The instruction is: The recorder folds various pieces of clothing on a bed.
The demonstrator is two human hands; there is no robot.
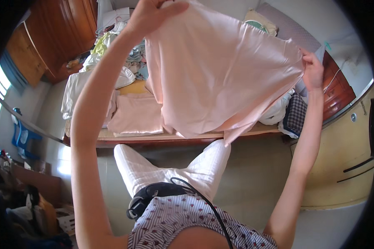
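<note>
A large pink satin cloth [212,71] hangs stretched between my two hands above a low wooden bed. My left hand [154,15] grips its upper left edge, with some fingertips cut off by the top of the picture. At the right corner, my right hand [312,70] pinches the cloth between thumb and fingers. The lower folds droop to the bed's front edge, and one tip hangs near my right knee. Below and left of it, a folded pink satin piece [137,112] lies flat on the bed [112,135].
A heap of mixed clothes [138,56] lies behind, beside white garments [78,90] at the bed's left end. White fabric [275,110] and a dark checked cloth [296,110] lie at the right. A yellowish cabinet [333,174] stands right; a blue plastic chair [25,137] is far left.
</note>
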